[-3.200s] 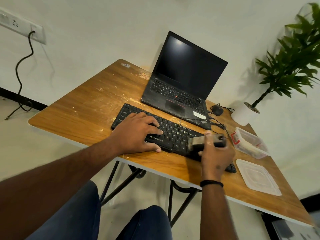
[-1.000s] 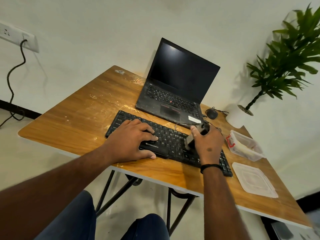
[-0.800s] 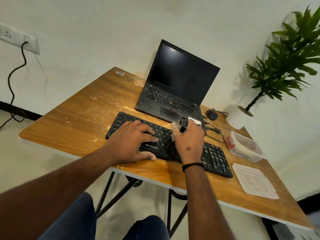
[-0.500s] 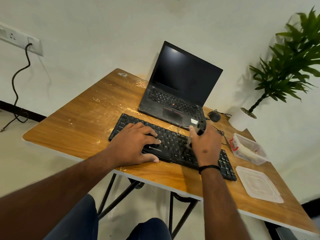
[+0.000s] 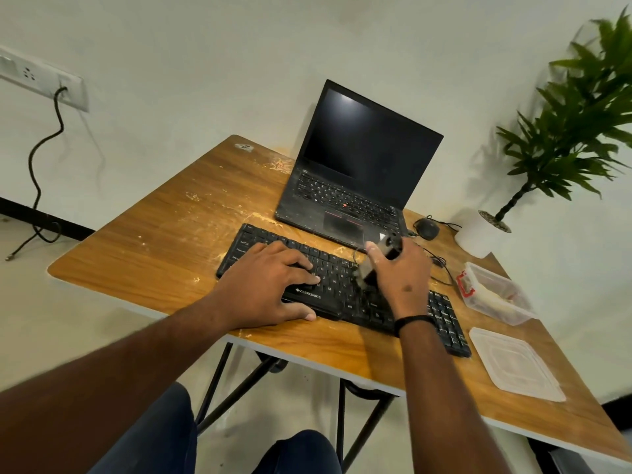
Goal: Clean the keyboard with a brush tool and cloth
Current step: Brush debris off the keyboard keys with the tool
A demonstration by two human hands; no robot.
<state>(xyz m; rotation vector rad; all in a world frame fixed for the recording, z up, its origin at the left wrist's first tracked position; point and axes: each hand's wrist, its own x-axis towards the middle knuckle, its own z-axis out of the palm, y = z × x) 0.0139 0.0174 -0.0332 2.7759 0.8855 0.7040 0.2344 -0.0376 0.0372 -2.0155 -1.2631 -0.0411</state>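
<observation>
While the wooden table carries it, the black keyboard lies with its long axis running from far left to near right, just in front of the open laptop. Left hand rests flat, fingers spread on the keys. Right hand grips the brush tool, tilted, bristle end down on the keys.

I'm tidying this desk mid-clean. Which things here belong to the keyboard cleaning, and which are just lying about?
Part of the job:
- keyboard, pinned by the left hand
- brush tool, gripped in the right hand

Lying about:
- laptop
- mouse
- plastic container
- its lid
- potted plant

No cloth is visible.
</observation>
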